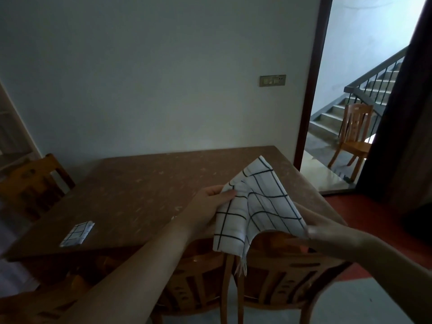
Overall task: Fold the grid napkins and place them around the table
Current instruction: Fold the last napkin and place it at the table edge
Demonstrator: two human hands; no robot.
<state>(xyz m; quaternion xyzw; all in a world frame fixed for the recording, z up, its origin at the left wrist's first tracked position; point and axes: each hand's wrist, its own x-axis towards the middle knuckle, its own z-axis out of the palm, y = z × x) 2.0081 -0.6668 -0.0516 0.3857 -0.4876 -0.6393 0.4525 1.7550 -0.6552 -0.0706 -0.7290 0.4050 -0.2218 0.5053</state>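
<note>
White cloth napkin with a dark grid (257, 206) is held in the air over the near right part of the brown speckled table (145, 183), between both hands. It is soft and creased, partly doubled over, with one corner pointing up and a frayed corner hanging down past the table edge. The left hand (210, 202) pinches its left edge, thumb on top; the fingers beneath are hidden by the cloth. The right hand (327, 232) is blurred and partly covered by the napkin's lower right edge; it grips that edge, though the fingers cannot be made out singly. A second, folded grid napkin (78, 233) lies flat near the table's near left edge, a small rectangle, dim and hard to read in detail. Two wooden chairs with slotted backs (280, 277) stand tucked at the near side, their lower parts cut off by the frame. Another wooden chair (35, 183) at the left is in deep shadow. Through the doorway, a further wooden chair (355, 136) stands before a concrete staircase (339, 108).
</note>
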